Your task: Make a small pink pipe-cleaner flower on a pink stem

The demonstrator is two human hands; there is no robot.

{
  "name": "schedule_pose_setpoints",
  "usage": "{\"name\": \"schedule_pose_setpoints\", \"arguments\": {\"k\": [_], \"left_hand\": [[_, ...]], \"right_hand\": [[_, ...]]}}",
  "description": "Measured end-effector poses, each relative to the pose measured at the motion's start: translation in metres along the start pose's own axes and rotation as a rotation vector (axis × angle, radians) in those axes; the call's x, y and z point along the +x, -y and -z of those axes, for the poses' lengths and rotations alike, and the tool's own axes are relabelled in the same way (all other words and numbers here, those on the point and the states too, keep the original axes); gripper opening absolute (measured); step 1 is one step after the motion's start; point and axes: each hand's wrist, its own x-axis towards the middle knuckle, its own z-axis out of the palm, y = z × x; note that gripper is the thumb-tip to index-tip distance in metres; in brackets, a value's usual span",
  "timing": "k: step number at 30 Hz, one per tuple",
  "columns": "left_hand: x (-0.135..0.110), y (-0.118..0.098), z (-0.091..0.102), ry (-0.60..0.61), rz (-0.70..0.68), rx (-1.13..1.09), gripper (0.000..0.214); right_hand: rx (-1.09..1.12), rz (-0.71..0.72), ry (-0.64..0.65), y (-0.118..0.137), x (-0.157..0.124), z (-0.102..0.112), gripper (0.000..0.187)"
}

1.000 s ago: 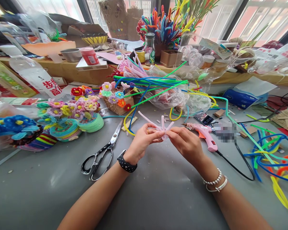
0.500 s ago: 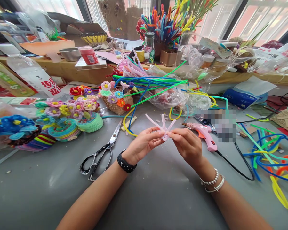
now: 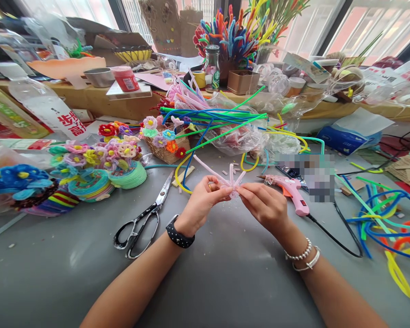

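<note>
Both hands meet above the grey table [image 3: 225, 273] and pinch a small bundle of pale pink pipe cleaners [image 3: 229, 178]. My left hand [image 3: 202, 202] grips it from the left with thumb and fingers closed. My right hand [image 3: 261, 206] pinches the same bundle from the right. Several pink ends stick up and fan out above the fingers, one long end pointing up-left. A black watch sits on the left wrist, bead bracelets on the right.
Black-handled scissors [image 3: 141, 218] lie left of my hands. A pink glue gun [image 3: 289, 190] with a black cord lies to the right. Finished pipe-cleaner flowers [image 3: 99, 166], a small basket [image 3: 167, 146], loose coloured pipe cleaners [image 3: 218, 120] and bags crowd the back.
The hands have stayed together on the pink bundle, shifting it slightly. The long pink end now points further up-left than half a second ago.
</note>
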Motion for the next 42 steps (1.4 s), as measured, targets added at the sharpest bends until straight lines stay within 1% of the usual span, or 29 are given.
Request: {"name": "schedule_pose_setpoints", "arguments": {"k": [2, 5, 8, 11, 13, 15, 17, 21, 23, 25, 27, 28, 29, 30, 32, 34, 35, 36, 37, 39, 42], "left_hand": [[0.000, 0.001, -0.002, -0.006, -0.088, 0.056, 0.032], [-0.001, 0.005, -0.004, -0.033, -0.265, 0.178, 0.034], [-0.003, 0.010, -0.006, -0.088, -0.448, 0.371, 0.030], [-0.007, 0.014, -0.006, -0.194, -0.649, 0.621, 0.023], [-0.011, 0.016, -0.006, -0.247, -0.722, 0.747, 0.018], [-0.014, 0.016, -0.006, -0.231, -0.728, 0.797, 0.013], [-0.016, 0.015, -0.006, -0.171, -0.704, 0.782, 0.009], [-0.017, 0.013, -0.005, -0.069, -0.650, 0.719, 0.012], [-0.016, 0.012, -0.005, -0.051, -0.631, 0.704, 0.013], [-0.016, 0.011, -0.006, -0.083, -0.622, 0.678, 0.010], [-0.014, 0.009, -0.006, -0.131, -0.595, 0.609, 0.013], [-0.012, 0.008, -0.006, -0.148, -0.572, 0.552, 0.018], [-0.011, 0.006, -0.005, -0.153, -0.541, 0.489, 0.023], [-0.009, 0.004, -0.005, -0.147, -0.507, 0.425, 0.027], [-0.006, 0.001, -0.004, -0.112, -0.437, 0.322, 0.030], [-0.004, -0.002, -0.004, -0.066, -0.376, 0.266, 0.031], [-0.004, -0.002, -0.004, -0.048, -0.350, 0.252, 0.031], [-0.004, -0.003, -0.004, -0.034, -0.328, 0.246, 0.032], [-0.005, -0.003, -0.004, -0.027, -0.312, 0.246, 0.032], [-0.005, -0.002, -0.005, -0.028, -0.303, 0.259, 0.033], [-0.005, 0.000, -0.005, -0.050, -0.319, 0.294, 0.033]], "right_hand": [[0.015, -0.049, -0.015, 0.003, 0.002, -0.001, 0.015], [0.096, -0.202, -0.015, 0.009, 0.004, -0.004, 0.008], [0.247, -0.405, 0.016, 0.017, 0.006, -0.006, 0.007], [0.417, -0.630, 0.052, 0.025, 0.011, -0.004, 0.010], [0.563, -0.786, 0.067, 0.029, 0.015, -0.002, 0.014], [0.736, -0.943, 0.094, 0.029, 0.018, 0.000, 0.018], [0.911, -1.083, 0.117, 0.028, 0.019, 0.000, 0.021], [1.330, -1.348, 0.140, 0.022, 0.017, -0.004, 0.022], [1.557, -1.437, 0.212, 0.019, 0.015, -0.007, 0.023], [1.745, -1.464, 0.314, 0.017, 0.015, -0.007, 0.022], [1.831, -1.448, 0.381, 0.015, 0.016, -0.005, 0.020], [1.797, -1.419, 0.383, 0.014, 0.018, -0.002, 0.020], [1.703, -1.377, 0.366, 0.013, 0.019, 0.000, 0.020], [1.562, -1.320, 0.364, 0.012, 0.020, 0.003, 0.021], [1.142, -1.139, 0.287, 0.009, 0.021, 0.007, 0.022], [0.713, -0.864, 0.171, 0.007, 0.020, 0.009, 0.014], [0.543, -0.715, 0.120, 0.007, 0.019, 0.009, 0.010], [0.416, -0.578, 0.084, 0.006, 0.017, 0.009, 0.010], [0.327, -0.461, 0.065, 0.006, 0.016, 0.008, 0.011], [0.202, -0.303, 0.044, 0.006, 0.013, 0.006, 0.013], [0.081, -0.183, 0.028, 0.007, 0.010, 0.004, 0.012]]}}
